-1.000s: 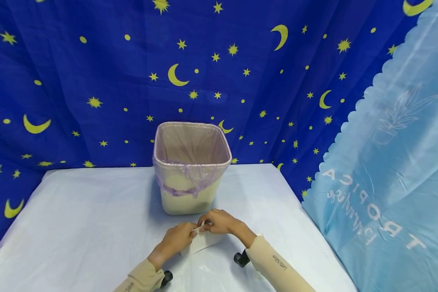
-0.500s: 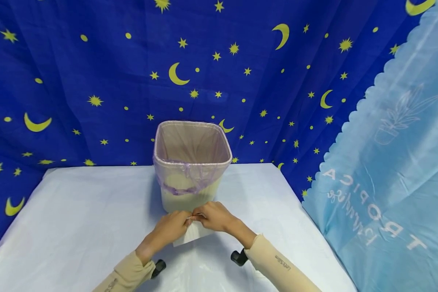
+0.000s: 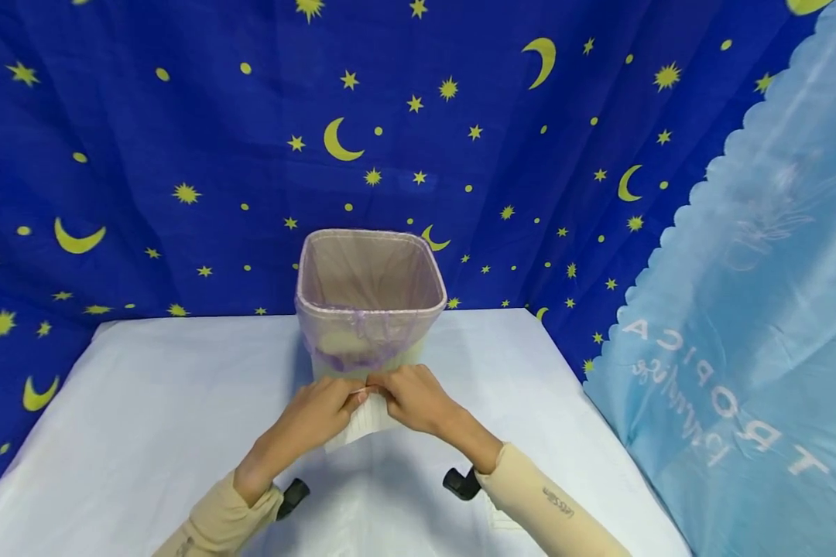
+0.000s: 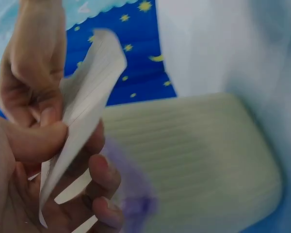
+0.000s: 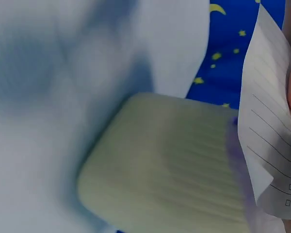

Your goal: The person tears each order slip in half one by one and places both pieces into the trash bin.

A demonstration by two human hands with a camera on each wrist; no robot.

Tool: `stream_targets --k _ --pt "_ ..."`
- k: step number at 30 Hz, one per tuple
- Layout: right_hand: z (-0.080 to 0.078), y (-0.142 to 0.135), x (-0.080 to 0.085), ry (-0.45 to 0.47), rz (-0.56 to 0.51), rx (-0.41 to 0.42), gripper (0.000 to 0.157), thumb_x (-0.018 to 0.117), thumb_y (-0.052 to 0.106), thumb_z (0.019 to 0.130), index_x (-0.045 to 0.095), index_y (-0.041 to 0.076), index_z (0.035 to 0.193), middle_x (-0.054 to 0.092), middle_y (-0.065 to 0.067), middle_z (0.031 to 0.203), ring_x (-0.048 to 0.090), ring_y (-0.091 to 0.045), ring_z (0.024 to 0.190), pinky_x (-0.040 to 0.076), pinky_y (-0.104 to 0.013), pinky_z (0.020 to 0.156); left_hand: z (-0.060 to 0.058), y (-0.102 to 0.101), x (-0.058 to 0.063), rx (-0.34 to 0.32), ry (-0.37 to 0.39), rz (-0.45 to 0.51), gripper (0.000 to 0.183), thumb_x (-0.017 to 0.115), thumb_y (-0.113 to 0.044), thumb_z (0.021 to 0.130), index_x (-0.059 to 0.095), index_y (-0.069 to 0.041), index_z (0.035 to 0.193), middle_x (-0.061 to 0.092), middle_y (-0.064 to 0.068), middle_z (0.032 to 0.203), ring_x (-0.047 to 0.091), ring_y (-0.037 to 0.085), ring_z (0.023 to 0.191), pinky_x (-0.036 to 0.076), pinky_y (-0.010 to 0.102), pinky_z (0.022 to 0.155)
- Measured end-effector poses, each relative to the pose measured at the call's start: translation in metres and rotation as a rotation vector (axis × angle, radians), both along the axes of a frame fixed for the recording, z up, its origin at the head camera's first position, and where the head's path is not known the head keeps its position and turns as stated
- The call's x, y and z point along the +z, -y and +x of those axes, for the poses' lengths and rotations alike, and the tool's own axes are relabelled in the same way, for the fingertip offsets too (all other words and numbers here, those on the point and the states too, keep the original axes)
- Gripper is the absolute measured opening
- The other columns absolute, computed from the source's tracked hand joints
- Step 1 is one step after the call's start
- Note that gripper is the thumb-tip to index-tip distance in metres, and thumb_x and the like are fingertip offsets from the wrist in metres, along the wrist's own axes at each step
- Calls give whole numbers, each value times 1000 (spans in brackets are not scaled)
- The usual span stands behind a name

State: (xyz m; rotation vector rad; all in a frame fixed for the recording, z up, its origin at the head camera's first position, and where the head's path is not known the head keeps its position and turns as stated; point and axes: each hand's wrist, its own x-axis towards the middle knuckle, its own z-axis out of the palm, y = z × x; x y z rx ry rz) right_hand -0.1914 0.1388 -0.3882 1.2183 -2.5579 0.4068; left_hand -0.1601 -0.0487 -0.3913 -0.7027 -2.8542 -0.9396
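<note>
A sheet of white lined paper (image 3: 362, 422) with small checkboxes hangs between my two hands, in front of the bin. My left hand (image 3: 320, 410) pinches its upper edge; in the left wrist view the thumb presses on the paper's (image 4: 89, 99) near face, the fingers behind it. Close beside it, my right hand (image 3: 416, 398) pinches the same edge. Ruled lines and a folded lower corner show on the paper (image 5: 266, 121) in the right wrist view. The right hand is mostly cut off there.
A cream waste bin (image 3: 372, 312) stands just beyond my hands, lined with a translucent purple bag (image 3: 351, 336) folded over its rim. Another piece of paper (image 3: 503, 517) lies partly under my right forearm on the white-covered table (image 3: 181, 402). Blue curtains (image 3: 251, 155) hang behind.
Both hands have risen and moved forward toward the bin with the paper. The left forearm has swung outward to the left, and the hands now overlap the bin's lower front.
</note>
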Motion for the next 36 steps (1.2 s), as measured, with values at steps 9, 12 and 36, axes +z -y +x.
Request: stream_targets --k 9,12,36 --pt "-3 4 27 -87 -103 -31 15 63 4 86 66 16 78 53 5 63 41 -7 56 35 -21 49 -14 4 33 -17 -79 -16 40 59 -17 96 42 -22 60 32 -10 58 36 8 54 31 29 48" --pt "-3 4 28 -72 -120 -28 14 64 7 88 65 16 77 53 5 62 41 -6 55 34 -19 48 -14 4 35 -22 -87 -23 40 59 -17 96 42 -22 59 32 -10 58 36 8 53 31 28 48" --pt "-3 3 30 112 -170 -31 15 64 2 84 70 12 75 55 5 63 37 -2 55 32 -17 51 -11 0 30 -6 -146 -15 23 63 -14 92 69 -20 70 31 -12 53 34 6 50 32 27 47"
